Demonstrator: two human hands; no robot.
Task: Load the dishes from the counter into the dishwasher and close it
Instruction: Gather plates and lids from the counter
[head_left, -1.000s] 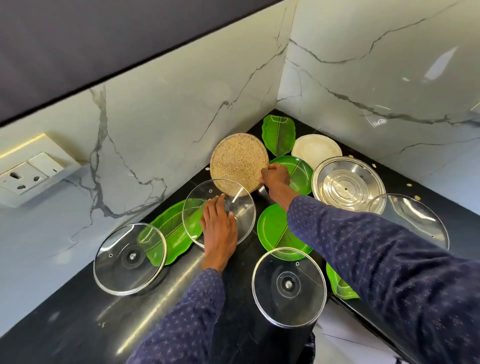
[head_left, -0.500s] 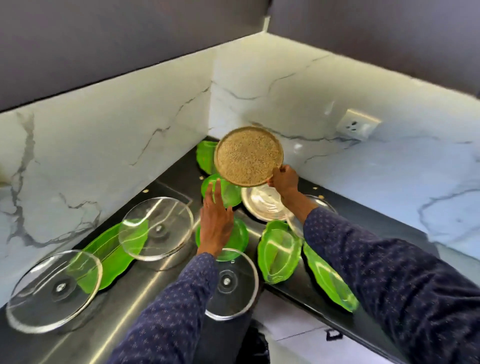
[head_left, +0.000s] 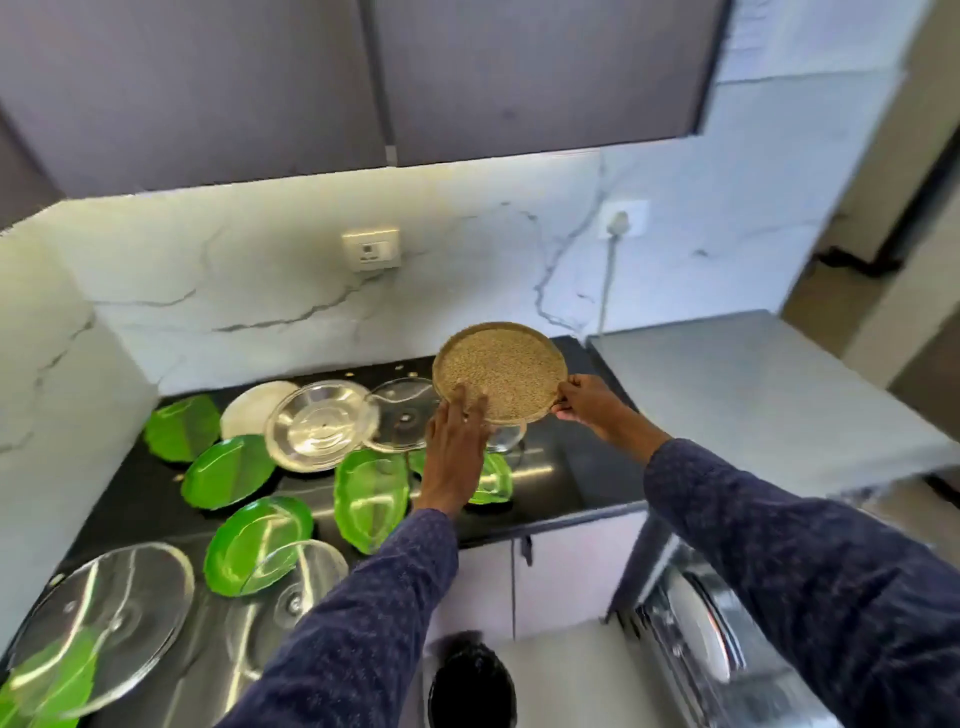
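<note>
A round tan speckled plate (head_left: 506, 366) is held up above the black counter (head_left: 571, 467). My right hand (head_left: 589, 400) grips its right rim. My left hand (head_left: 457, 441) touches its lower left edge with fingers spread. Below them on the counter lie several green leaf-shaped plates (head_left: 371, 493), a steel lid (head_left: 319, 431), a white plate (head_left: 249, 408) and glass lids (head_left: 98, 623). The open dishwasher's steel interior (head_left: 696, 639) shows at the lower right.
A marble backsplash with a socket (head_left: 371, 249) and a plugged-in cable (head_left: 618, 223) runs behind the counter. Dark wall cabinets (head_left: 467, 78) hang above. A grey surface (head_left: 753, 395) stands to the right, white base cabinets (head_left: 561, 577) below, and a black round object (head_left: 470, 686) on the floor.
The view has swung right. My right hand has carried the tan plate up and to the right, away from the corner; my left hand left the glass lid and came to the plate's edge.
</note>
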